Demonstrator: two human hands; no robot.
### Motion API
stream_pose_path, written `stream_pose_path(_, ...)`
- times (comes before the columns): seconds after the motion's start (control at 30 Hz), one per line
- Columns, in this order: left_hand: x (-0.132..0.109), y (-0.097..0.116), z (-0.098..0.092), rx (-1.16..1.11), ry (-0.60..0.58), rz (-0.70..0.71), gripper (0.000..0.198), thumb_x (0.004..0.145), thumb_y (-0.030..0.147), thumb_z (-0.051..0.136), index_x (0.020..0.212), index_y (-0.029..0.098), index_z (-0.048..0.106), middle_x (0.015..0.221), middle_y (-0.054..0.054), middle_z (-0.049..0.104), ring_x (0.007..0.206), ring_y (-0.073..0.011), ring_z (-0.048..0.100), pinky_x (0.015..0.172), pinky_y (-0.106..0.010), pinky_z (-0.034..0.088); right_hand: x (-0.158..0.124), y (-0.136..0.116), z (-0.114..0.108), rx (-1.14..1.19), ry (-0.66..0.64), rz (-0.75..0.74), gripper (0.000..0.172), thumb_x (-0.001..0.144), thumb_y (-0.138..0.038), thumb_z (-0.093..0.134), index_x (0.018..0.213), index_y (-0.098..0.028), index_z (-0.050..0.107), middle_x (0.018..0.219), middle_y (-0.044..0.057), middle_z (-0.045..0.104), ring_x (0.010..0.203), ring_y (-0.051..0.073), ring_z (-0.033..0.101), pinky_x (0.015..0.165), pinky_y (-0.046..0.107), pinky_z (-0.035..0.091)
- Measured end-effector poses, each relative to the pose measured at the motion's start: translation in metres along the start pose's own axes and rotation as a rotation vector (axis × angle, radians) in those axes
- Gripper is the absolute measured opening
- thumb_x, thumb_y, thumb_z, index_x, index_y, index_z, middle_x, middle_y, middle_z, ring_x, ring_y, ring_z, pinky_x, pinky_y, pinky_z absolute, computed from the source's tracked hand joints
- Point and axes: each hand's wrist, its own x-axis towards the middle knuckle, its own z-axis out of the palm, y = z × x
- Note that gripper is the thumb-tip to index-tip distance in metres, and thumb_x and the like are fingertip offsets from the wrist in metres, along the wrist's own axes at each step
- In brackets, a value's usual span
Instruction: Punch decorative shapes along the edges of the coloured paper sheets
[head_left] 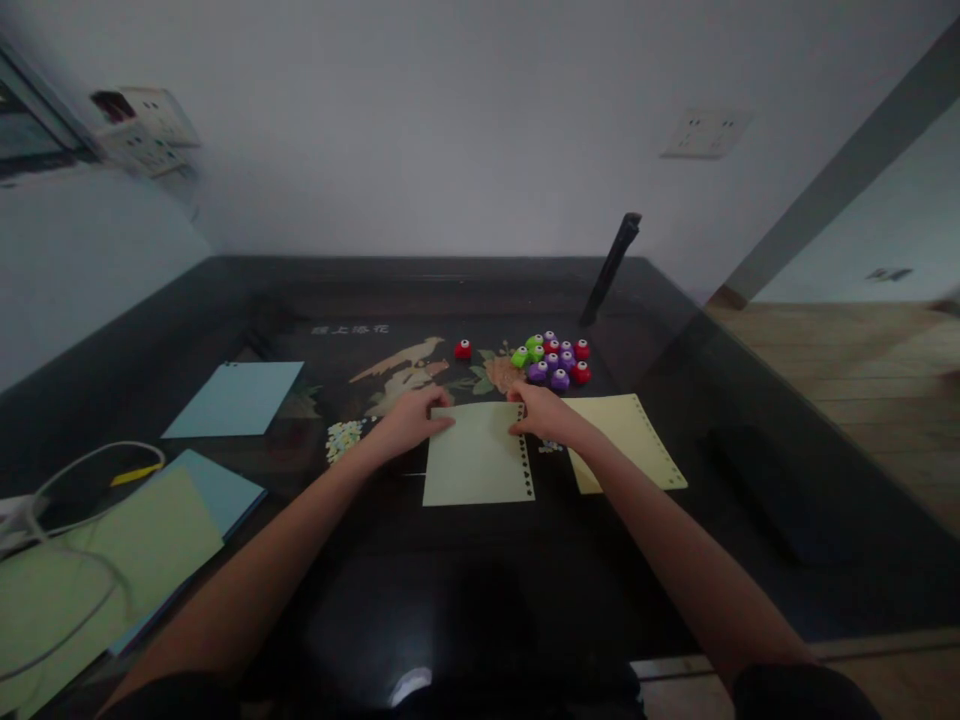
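Observation:
A pale green sheet of paper (477, 460) is in front of me, with a row of small punched shapes down its right edge. My left hand (415, 418) pinches its top left corner between thumb and fingers. At the top right corner, my right hand (536, 410) grips the sheet beside the punched row. A yellow sheet (626, 440) with cut-outs along its right edge lies partly under my right forearm. Beyond the right hand stand several small craft punches (559, 362) in red, green and purple. One red punch (463, 350) sits apart from them.
Tiny paper cut-outs (344, 440) are heaped by my left wrist. A blue sheet (236, 400) lies at the left, with stacked coloured paper (150, 540) and a white cable (75, 450) nearer. A black upright post (611, 268) rises at the back right of the dark glossy table (480, 600).

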Motion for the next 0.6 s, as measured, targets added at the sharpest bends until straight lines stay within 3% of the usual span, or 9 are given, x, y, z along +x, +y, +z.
stream_pose_path(0.17,-0.004,0.003,-0.004,-0.451,-0.064,-0.143,0.032,0.076,0.043,0.061,0.092,0.017,0.058,0.084,-0.005,0.063,0.071,-0.0164,0.057,0.059,-0.027,0.043,-0.002,0.004,-0.011,0.351,-0.065,0.056,0.022,0.066,-0.017,0.069,0.084,-0.017,0.056,0.077,0.004,0.065,0.073,0.020,0.063,0.064,0.031,0.048)
stream_pose_path(0.27,-0.012,0.008,-0.004,-0.658,-0.178,-0.218,0.037,0.076,0.046,0.062,0.100,0.018,0.060,0.082,-0.005,0.064,0.063,-0.0138,0.055,0.049,-0.023,0.036,-0.007,0.001,-0.023,0.586,-0.152,0.058,0.013,0.071,-0.021,0.065,0.078,-0.019,0.055,0.067,0.002,0.063,0.065,0.017,0.061,0.062,0.030,0.050)
stream_pose_path(0.4,-0.022,0.016,0.001,-0.733,-0.346,-0.255,0.040,0.070,0.044,0.069,0.101,0.020,0.062,0.080,-0.005,0.065,0.058,-0.0125,0.053,0.044,-0.021,0.034,-0.012,-0.005,-0.035,0.682,-0.117,0.077,0.011,0.073,-0.023,0.065,0.075,-0.019,0.055,0.067,0.001,0.061,0.066,0.015,0.060,0.065,0.030,0.049)
stream_pose_path(0.6,-0.023,0.020,0.014,-0.774,-0.386,-0.217,0.037,0.069,0.043,0.070,0.093,0.016,0.063,0.069,-0.004,0.062,0.048,-0.0097,0.048,0.040,-0.021,0.034,-0.011,0.000,-0.037,0.721,-0.009,0.055,0.011,0.075,-0.027,0.064,0.075,-0.019,0.057,0.065,0.000,0.058,0.060,0.012,0.055,0.059,0.026,0.045)
